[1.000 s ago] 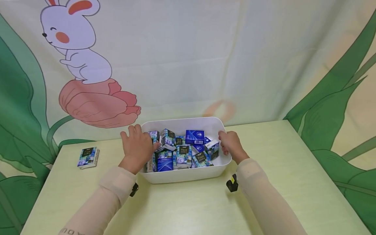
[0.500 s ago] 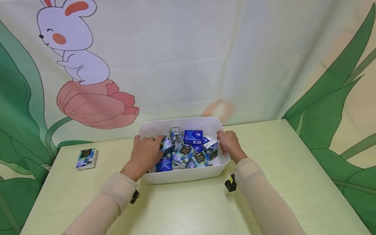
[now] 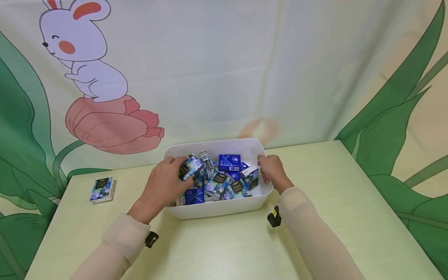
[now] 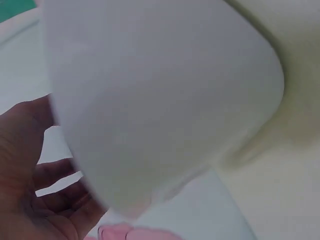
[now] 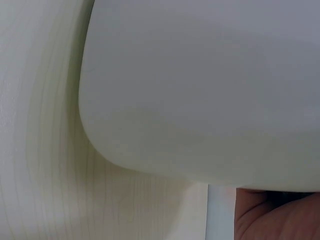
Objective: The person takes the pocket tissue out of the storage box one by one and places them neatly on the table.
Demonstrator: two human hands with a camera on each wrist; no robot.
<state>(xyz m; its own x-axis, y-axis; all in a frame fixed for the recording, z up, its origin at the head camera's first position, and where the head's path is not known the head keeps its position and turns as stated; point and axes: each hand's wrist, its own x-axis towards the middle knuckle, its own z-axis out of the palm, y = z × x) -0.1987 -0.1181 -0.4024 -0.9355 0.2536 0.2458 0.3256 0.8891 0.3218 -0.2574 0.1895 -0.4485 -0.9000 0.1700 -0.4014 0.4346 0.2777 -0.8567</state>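
In the head view, a white plastic bin (image 3: 217,212) full of small tissue packs stands on the table. My left hand (image 3: 159,186) is over the bin's left end, gripping a floral tissue pack (image 3: 193,166) between fingers and thumb. The left wrist view shows the left hand (image 4: 30,185) partly behind the bin's outer wall (image 4: 165,100); the pack is hidden there. My right hand (image 3: 274,171) holds the bin's right rim. From the right wrist, the bin's underside corner (image 5: 200,100) covers most of the right hand (image 5: 280,220). A blue tissue pack (image 3: 229,162) lies among the floral ones.
A single floral tissue pack (image 3: 103,189) lies on the pale green table (image 3: 217,249), left of the bin. Behind the table hangs a cloth (image 3: 210,77) printed with a rabbit and leaves.
My left hand has reached into the bin's left end, shifted the packs there, and now lifts a floral tissue pack slightly. The right hand stays on the rim.
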